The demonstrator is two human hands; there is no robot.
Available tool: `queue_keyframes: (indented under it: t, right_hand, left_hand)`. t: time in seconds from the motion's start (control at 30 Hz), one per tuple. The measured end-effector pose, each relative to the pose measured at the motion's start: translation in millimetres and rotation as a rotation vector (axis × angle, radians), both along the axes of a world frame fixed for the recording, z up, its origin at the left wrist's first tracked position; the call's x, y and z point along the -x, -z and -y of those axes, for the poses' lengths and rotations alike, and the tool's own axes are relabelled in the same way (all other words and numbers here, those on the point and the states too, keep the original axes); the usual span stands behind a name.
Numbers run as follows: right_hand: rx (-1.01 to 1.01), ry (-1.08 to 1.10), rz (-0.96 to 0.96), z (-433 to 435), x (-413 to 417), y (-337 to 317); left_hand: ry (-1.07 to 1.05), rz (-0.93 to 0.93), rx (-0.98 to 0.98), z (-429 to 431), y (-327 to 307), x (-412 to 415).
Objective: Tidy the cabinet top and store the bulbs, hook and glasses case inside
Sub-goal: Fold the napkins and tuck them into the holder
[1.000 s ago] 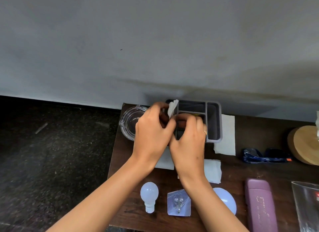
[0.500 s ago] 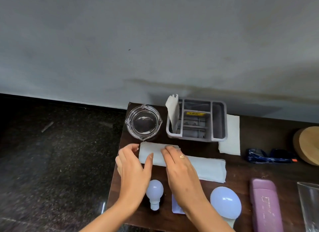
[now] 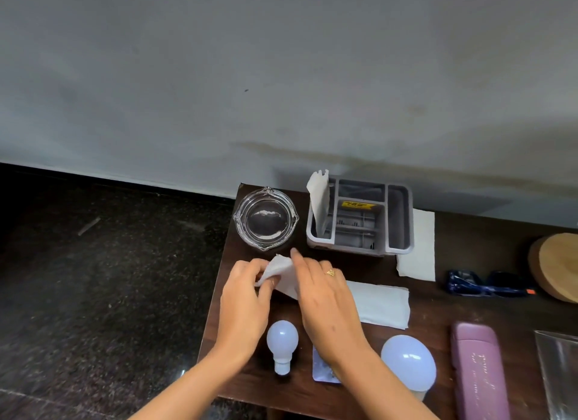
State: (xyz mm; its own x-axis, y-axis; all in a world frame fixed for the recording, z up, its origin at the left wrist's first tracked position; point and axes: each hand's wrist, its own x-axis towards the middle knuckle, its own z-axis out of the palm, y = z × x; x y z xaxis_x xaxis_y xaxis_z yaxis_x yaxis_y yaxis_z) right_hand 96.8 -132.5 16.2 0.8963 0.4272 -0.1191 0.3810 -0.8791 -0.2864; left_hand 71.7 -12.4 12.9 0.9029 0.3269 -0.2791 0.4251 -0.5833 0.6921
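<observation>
On the dark wooden cabinet top (image 3: pixel 438 313), my left hand (image 3: pixel 247 301) pinches the lifted left end of a white tissue (image 3: pixel 281 272). My right hand (image 3: pixel 325 301) presses on the same tissue, whose right part (image 3: pixel 381 304) lies flat. A small white bulb (image 3: pixel 282 341) lies near the front edge between my wrists. A larger bulb (image 3: pixel 408 366) lies to the right. The clear adhesive hook (image 3: pixel 322 369) is mostly hidden under my right wrist. A purple glasses case (image 3: pixel 477 372) lies at the front right.
A glass ashtray (image 3: pixel 266 219) and a grey compartment organiser (image 3: pixel 397 216) with a tissue (image 3: pixel 319 200) standing in it sit at the back. Another tissue (image 3: pixel 419 247), blue glasses (image 3: pixel 488 286), a wooden disc (image 3: pixel 556 263) and a clear glass (image 3: pixel 560 376) are on the right.
My hands left the organiser, where a tissue now stands, came down to the flat tissue, and the left hand has lifted its left end.
</observation>
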Motion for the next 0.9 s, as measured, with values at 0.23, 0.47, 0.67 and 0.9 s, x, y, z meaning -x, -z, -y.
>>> queue_keyframes:
  t: [0.23,0.47,0.67,0.9]
  right_hand:
    - [-0.292,0.242,0.026,29.2,3.6,-47.4]
    - [-0.733,0.385,-0.111,59.7,-63.4,-86.5]
    - [-0.708,0.425,-0.013,68.9,-112.4,-86.0]
    - [-0.632,0.442,-0.11,73.8,-132.0,-65.6]
  left_hand:
    - [0.386,0.311,0.055,-5.0,-56.4,-20.5]
    - [0.405,0.32,0.231,18.2,-93.5,-98.2]
    - [0.332,0.318,0.261,35.4,-88.7,-144.5]
    - [0.276,0.24,0.227,42.5,-68.9,-153.4]
